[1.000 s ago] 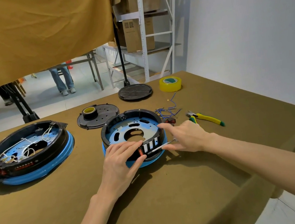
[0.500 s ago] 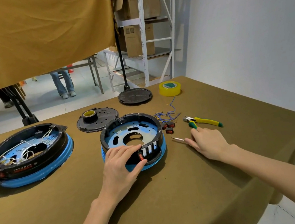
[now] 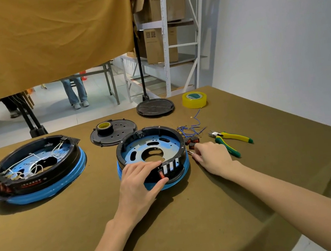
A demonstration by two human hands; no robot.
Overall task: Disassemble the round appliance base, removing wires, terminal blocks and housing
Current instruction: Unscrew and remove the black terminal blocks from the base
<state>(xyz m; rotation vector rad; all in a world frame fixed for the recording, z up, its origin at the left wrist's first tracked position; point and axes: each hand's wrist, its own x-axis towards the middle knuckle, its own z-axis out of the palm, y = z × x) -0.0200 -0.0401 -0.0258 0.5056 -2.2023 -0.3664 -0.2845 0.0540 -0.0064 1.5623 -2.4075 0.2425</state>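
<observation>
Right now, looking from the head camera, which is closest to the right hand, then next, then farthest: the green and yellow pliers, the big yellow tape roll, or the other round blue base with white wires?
1. Green and yellow pliers: just beyond the right hand.
2. Big yellow tape roll: at the table's far edge.
3. Round blue base with white wires: far to the left.

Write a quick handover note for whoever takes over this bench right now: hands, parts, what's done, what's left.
Left hand grips the near rim of the round base by its last red switch.
Right hand rests on the table beside the removed switches; its fingers hide what they hold.
Done: blue wires pulled out, three switch slots empty.
Left: last switch, housing, and the wired second base.
</observation>
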